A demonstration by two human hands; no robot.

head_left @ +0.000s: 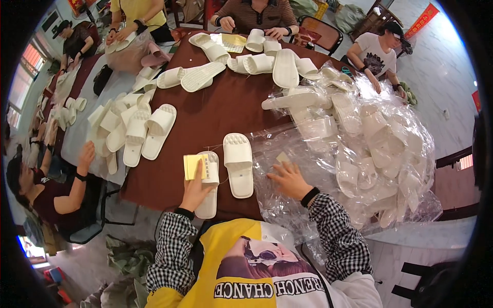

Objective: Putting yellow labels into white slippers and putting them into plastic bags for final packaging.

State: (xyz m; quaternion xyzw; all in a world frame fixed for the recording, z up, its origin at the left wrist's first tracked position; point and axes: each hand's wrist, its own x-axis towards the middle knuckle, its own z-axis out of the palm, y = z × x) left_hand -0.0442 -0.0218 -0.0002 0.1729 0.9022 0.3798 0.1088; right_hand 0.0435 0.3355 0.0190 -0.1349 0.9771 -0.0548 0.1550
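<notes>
Broadly, a dark brown table (205, 118) fills the middle of the frame, with a heap of clear plastic bags (370, 149) holding white slippers at right. Two loose white slippers lie at lower centre: one (239, 164) flat and free, another (209, 179) under the left hand (194, 191). That hand pinches a yellow card (194, 166) against it, so carding seems the step in hand. The right hand (288, 179) rests with fingers spread on the bags, touching a small tan tag (283, 157). Bagging likely calls for pulling one bag free. Open tabletop lies above the pair; the near edge is close.
</notes>
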